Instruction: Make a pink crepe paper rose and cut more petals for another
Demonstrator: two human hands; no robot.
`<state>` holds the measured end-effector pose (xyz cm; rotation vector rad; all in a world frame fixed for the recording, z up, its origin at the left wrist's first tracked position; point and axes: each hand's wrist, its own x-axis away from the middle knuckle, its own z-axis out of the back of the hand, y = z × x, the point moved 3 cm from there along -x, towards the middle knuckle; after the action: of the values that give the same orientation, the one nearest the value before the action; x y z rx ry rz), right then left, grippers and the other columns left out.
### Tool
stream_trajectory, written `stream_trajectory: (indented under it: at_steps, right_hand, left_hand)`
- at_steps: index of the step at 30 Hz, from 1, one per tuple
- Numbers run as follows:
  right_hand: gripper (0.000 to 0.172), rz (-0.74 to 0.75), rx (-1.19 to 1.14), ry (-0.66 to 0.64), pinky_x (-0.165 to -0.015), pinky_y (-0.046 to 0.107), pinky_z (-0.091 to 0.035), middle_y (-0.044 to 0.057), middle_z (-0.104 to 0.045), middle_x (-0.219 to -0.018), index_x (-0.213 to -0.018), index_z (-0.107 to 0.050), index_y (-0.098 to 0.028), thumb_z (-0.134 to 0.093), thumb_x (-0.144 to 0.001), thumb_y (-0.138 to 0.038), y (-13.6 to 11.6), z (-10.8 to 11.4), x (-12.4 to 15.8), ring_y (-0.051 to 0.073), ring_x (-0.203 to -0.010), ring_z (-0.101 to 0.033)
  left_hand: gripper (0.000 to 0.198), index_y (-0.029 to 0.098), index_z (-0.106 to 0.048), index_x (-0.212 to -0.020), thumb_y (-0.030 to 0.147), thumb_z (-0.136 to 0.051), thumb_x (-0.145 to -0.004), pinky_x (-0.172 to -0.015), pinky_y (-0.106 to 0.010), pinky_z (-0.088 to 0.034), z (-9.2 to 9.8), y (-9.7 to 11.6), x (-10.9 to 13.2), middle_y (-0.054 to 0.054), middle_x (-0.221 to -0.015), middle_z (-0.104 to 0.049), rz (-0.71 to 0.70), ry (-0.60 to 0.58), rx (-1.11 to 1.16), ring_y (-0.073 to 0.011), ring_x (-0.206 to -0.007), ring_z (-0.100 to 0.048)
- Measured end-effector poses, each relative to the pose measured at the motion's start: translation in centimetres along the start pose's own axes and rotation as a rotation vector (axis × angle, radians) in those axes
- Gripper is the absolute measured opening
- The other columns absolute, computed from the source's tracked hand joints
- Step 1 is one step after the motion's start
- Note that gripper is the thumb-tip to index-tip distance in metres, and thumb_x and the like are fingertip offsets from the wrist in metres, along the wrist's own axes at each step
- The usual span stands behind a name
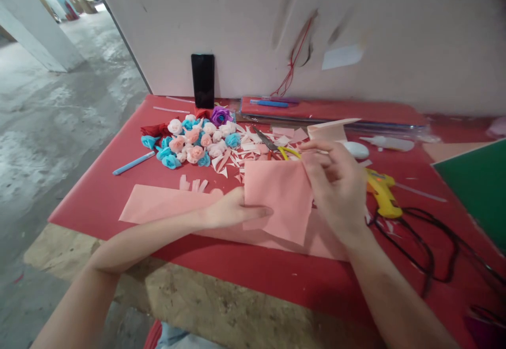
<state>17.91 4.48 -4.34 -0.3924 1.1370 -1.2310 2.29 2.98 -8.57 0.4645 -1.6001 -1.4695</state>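
Observation:
A square-looking piece of pink paper [282, 191] is held up between my two hands, over a long pink paper strip [158, 205] lying on the table. My left hand [233, 209] grips its left side, thumb across the front and the other fingers hidden behind. At the upper right corner, my right hand [336, 185] has its fingers curled in a pinch on the paper's edge. Just behind the sheet lie scissors with yellow handles [288, 152], partly covered by it, among pink and white paper scraps [247, 146].
Paper roses [193, 138] in several colours are heaped left of the scraps. A phone [203, 81] leans on the wall. At right sit a yellow glue gun [382, 193] with a black cord, a glue bottle [389, 143] and a green sheet [474, 185]. A blue pen [133, 163] lies left.

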Motion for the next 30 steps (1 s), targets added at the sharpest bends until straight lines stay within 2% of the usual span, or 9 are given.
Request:
stream_trajectory:
  at_steps: [2,5,8,13,16,21,24,26,30]
  right_hand:
    - [0.016,-0.007,-0.038,-0.181,-0.052,0.026,-0.041,0.001,-0.062,-0.072,-0.085,-0.060,-0.022,-0.055,-0.075,-0.034,-0.1,-0.1,-0.4,0.015,-0.064,-0.057]
    - [0.014,-0.054,-0.022,-0.326,-0.056,0.028,-0.042,0.001,-0.063,-0.070,-0.068,-0.063,-0.022,-0.063,-0.068,-0.036,0.0,0.4,-0.9,0.017,-0.066,-0.058]
    - [0.014,-0.184,-0.087,-0.210,-0.056,0.028,-0.042,0.000,-0.063,-0.066,-0.064,-0.064,-0.023,-0.066,-0.066,-0.036,0.4,1.5,-1.2,0.016,-0.062,-0.056]
    - [0.014,-0.361,-0.215,-0.079,-0.057,0.029,-0.042,-0.001,-0.062,-0.068,-0.068,-0.067,-0.026,-0.073,-0.059,-0.035,1.5,2.8,-1.1,0.015,-0.064,-0.054]
    - [0.016,-0.408,-0.262,-0.082,-0.052,0.027,-0.038,-0.001,-0.060,-0.064,-0.067,-0.066,-0.027,-0.075,-0.057,-0.036,2.0,3.0,-1.2,0.014,-0.057,-0.051]
    - [0.021,-0.474,-0.458,-0.231,-0.048,0.026,-0.042,-0.001,-0.060,-0.065,-0.067,-0.064,-0.024,-0.073,-0.057,-0.040,1.7,1.3,-1.0,0.012,-0.051,-0.050]
    - [0.022,-0.497,-0.475,-0.247,-0.045,0.026,-0.043,0.000,-0.060,-0.061,-0.064,-0.062,-0.020,-0.076,-0.054,-0.035,1.2,0.1,-0.4,0.012,-0.049,-0.051]
    - [0.024,-0.481,-0.500,-0.220,-0.049,0.027,-0.047,0.001,-0.064,-0.071,-0.072,-0.064,-0.022,-0.077,-0.053,-0.030,0.8,-0.2,-0.1,0.016,-0.060,-0.057]
    - [0.031,-0.455,-0.462,-0.333,-0.066,0.032,-0.054,0.003,-0.068,-0.089,-0.089,-0.064,-0.025,-0.073,-0.060,-0.033,0.5,0.4,0.2,0.022,-0.083,-0.063]
  left_hand:
    - [0.018,0.012,-0.062,-0.084,0.025,-0.061,-0.072,-0.072,-0.028,-0.049,0.1,0.1,0.0,-0.006,-0.089,-0.067,-0.008,-0.044,0.010,-0.0209,-0.089,-0.061]
    - [0.015,0.014,-0.063,-0.078,0.027,-0.062,-0.070,-0.060,-0.022,-0.047,0.8,0.4,0.0,-0.001,-0.075,-0.065,-0.046,-0.062,-0.032,-0.0144,-0.072,-0.060]
    - [0.028,0.014,-0.058,-0.054,0.036,-0.063,-0.069,-0.042,-0.019,-0.034,2.3,1.0,-0.1,0.003,-0.048,-0.053,-0.028,0.036,-0.197,-0.0080,-0.046,-0.049]
    - [0.035,0.012,-0.059,-0.049,0.040,-0.063,-0.070,-0.037,-0.018,-0.030,4.7,2.2,-0.2,0.001,-0.045,-0.054,-0.204,0.294,-0.066,-0.0033,-0.037,-0.039]
    - [0.037,0.013,-0.055,-0.045,0.038,-0.064,-0.070,-0.036,-0.017,-0.027,5.2,2.4,-0.3,0.004,-0.040,-0.047,-0.318,0.395,0.036,-0.0020,-0.035,-0.035]
    - [0.040,0.014,-0.047,-0.042,0.036,-0.065,-0.070,-0.044,-0.017,-0.037,4.9,1.9,-0.6,0.006,-0.041,-0.041,-0.415,0.481,0.149,-0.0020,-0.039,-0.038]
    - [0.033,0.014,-0.055,-0.052,0.040,-0.064,-0.071,-0.042,-0.018,-0.038,4.2,1.0,-0.6,0.006,-0.043,-0.041,-0.418,0.494,0.253,-0.0038,-0.040,-0.040]
    - [0.029,0.015,-0.060,-0.061,0.042,-0.066,-0.068,-0.041,-0.018,-0.038,3.7,0.6,-0.6,0.005,-0.047,-0.045,-0.420,0.470,0.327,-0.0052,-0.042,-0.042]
    - [0.044,0.016,-0.064,-0.068,0.059,-0.055,-0.067,-0.042,-0.021,-0.041,3.4,0.8,-0.5,0.000,-0.052,-0.053,-0.374,0.307,0.490,-0.0101,-0.048,-0.050]
